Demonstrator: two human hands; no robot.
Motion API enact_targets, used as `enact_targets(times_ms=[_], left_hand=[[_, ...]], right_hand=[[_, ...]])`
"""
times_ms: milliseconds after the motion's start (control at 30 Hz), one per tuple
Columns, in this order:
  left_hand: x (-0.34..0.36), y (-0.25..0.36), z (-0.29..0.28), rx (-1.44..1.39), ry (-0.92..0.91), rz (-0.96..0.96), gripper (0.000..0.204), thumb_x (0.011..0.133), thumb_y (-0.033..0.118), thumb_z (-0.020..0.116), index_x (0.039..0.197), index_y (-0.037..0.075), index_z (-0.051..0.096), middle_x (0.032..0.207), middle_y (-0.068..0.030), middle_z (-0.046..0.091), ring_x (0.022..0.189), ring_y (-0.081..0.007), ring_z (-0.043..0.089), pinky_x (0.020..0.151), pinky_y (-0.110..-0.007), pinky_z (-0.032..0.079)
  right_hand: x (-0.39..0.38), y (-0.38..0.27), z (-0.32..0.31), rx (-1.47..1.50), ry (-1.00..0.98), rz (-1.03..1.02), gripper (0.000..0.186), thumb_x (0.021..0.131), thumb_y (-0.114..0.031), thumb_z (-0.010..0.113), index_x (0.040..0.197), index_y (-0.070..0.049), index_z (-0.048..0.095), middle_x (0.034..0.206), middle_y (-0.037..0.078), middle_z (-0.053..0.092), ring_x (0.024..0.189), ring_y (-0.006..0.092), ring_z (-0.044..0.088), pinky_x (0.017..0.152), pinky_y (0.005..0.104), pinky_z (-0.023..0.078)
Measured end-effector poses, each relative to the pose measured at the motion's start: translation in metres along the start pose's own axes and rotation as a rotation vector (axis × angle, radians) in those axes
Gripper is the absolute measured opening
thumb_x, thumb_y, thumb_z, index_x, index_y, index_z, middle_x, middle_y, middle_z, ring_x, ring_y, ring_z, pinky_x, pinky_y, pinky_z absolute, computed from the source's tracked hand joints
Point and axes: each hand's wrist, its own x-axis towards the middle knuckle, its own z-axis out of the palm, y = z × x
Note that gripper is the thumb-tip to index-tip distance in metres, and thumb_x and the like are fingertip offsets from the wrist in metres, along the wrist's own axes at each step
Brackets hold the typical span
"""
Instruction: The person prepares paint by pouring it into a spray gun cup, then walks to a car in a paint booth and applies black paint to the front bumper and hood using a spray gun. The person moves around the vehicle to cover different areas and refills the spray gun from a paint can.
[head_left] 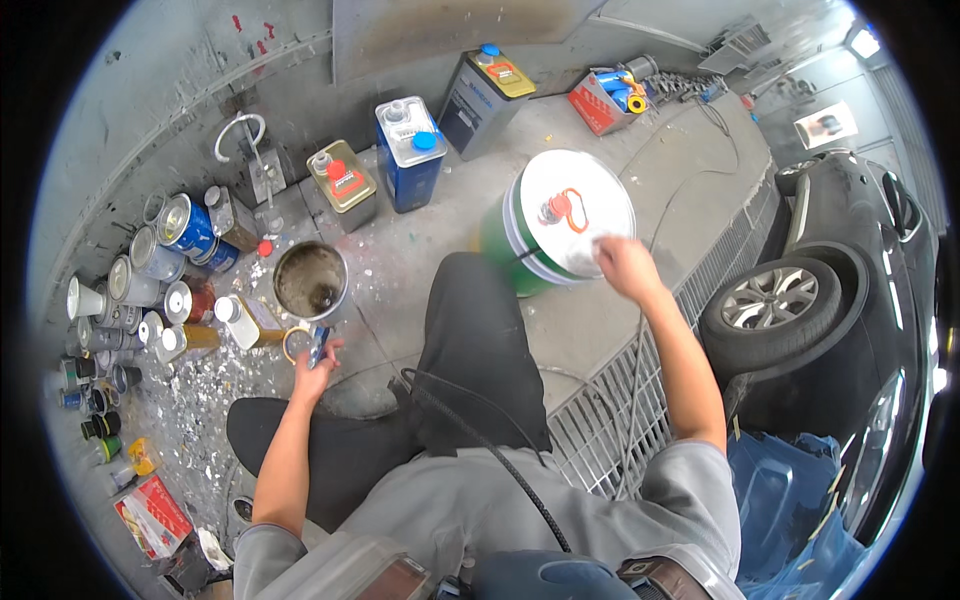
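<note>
My left hand [316, 372] is closed around a small blue-and-dark tool [318, 347] whose kind I cannot make out. A tan ring like a tape roll [295, 345] shows beside it. Just above stands an open metal bucket [311, 283] with a stained inside. My right hand [628, 268], slightly blurred, has its fingers curled at the near right edge of a large drum's white lid [600, 200]. Whether they pinch anything is hidden by blur. The drum [508, 246] is green and white, with a red-orange pull spout [566, 208] on its lid.
Rectangular solvent cans [408, 165] line the wall, and many smaller tins [157, 252] crowd the left. A red box [604, 105] sits at the back. On the right, a floor grate [615, 400] runs beside a dark car [850, 300]. A black hose [490, 450] crosses my lap.
</note>
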Motion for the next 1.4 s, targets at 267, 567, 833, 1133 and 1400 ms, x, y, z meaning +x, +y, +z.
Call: enact_targets(times_ms=[267,567,833,1133,1400], left_hand=[[-0.004,0.003,-0.014,-0.009,0.007,0.098,0.014,0.076,-0.009,0.051,0.081,0.003,0.057,0.128,-0.0212,0.072,0.083,-0.0162,0.063,0.076,-0.031,0.051],[-0.02,-0.006,-0.029,-0.022,0.031,0.047,0.015,0.074,-0.008,0.051,0.081,0.004,0.057,0.126,-0.0222,0.073,0.084,-0.0164,0.065,0.074,-0.03,0.051],[-0.017,-0.005,-0.013,0.093,-0.075,0.098,0.013,0.076,-0.009,0.05,0.079,0.003,0.055,0.123,-0.0176,0.074,0.08,-0.0164,0.064,0.073,-0.033,0.052],[-0.017,-0.001,-0.011,0.131,-0.075,0.089,0.016,0.081,-0.009,0.05,0.087,0.002,0.061,0.116,-0.0111,0.076,0.08,-0.0159,0.068,0.075,-0.034,0.057],[-0.012,-0.015,-0.013,0.133,-0.061,0.126,0.012,0.083,-0.006,0.054,0.088,0.003,0.061,0.115,-0.0098,0.077,0.082,-0.0153,0.069,0.074,-0.033,0.055]], right_hand=[[0.125,-0.081,0.001,-0.079,-0.226,0.362,0.06,0.1,-0.054,0.062,0.083,0.002,0.077,0.07,0.016,0.074,0.067,0.0289,0.075,0.074,0.0422,0.06],[0.121,-0.055,0.003,-0.3,-0.3,-0.095,0.023,0.091,-0.023,0.067,0.1,-0.004,0.077,0.1,0.018,0.076,0.096,0.0358,0.073,0.085,0.0439,0.059],[0.096,-0.074,-0.023,-0.259,-0.179,0.022,0.048,0.095,-0.045,0.069,0.114,0.0,0.073,0.104,0.021,0.076,0.097,0.039,0.073,0.087,0.0472,0.058],[0.124,-0.034,-0.014,-0.228,-0.208,-0.499,0.021,0.076,-0.003,0.07,0.096,-0.01,0.072,0.089,0.015,0.071,0.092,0.0362,0.07,0.083,0.0467,0.056],[0.109,-0.025,-0.005,0.47,-0.326,0.524,0.018,0.08,-0.014,0.072,0.085,0.004,0.069,0.071,0.011,0.065,0.055,0.0216,0.062,0.048,0.0365,0.048]])
